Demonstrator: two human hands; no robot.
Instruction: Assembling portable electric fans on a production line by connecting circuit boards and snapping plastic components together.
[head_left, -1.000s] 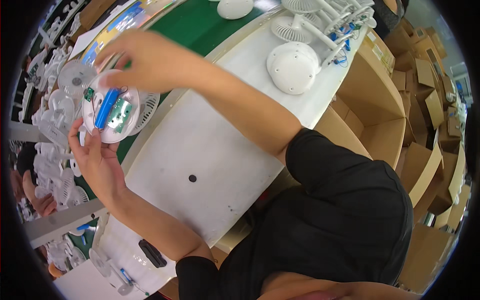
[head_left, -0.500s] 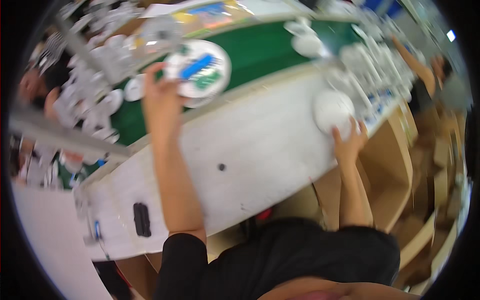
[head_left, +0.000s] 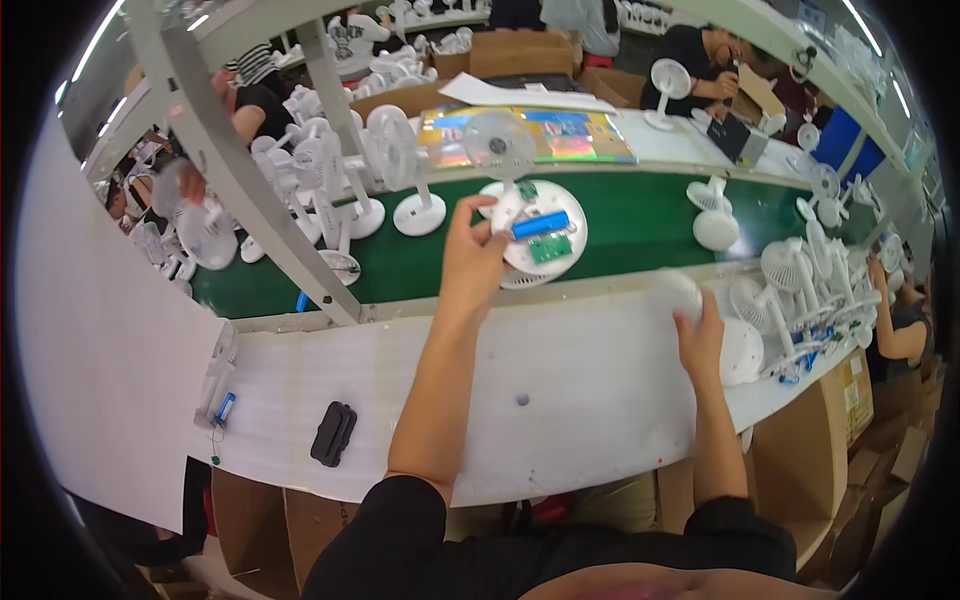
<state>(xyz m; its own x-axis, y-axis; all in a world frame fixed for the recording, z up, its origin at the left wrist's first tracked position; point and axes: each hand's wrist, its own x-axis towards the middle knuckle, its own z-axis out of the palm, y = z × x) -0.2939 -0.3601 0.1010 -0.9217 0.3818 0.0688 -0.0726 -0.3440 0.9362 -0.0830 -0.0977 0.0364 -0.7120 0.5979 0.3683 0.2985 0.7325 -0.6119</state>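
Observation:
My left hand [head_left: 473, 252] grips a small white desk fan by its round base [head_left: 567, 212], held over the green belt. The base's open underside faces me, showing a blue battery cell [head_left: 539, 225] and a green circuit board [head_left: 550, 248]. Part of the fan's grille [head_left: 528, 281] shows beneath the base. In my right hand [head_left: 702, 338] is a white round cover [head_left: 676, 294], smeared by motion, raised above the white worktop. Beside that hand a white disc [head_left: 741, 352] lies on the worktop.
A green conveyor belt [head_left: 620, 215] carries several white fans. More fans [head_left: 790, 270] with blue cells crowd the worktop's right end. On the white worktop [head_left: 590, 400] lies a black oblong case [head_left: 333, 434]. A metal post [head_left: 235, 165] rises at left. Other people work beyond the belt.
My left hand has brought the fan base rightward in view, over the belt. The right hand has lifted a round cover off the worktop. The view has swung and sharpened.

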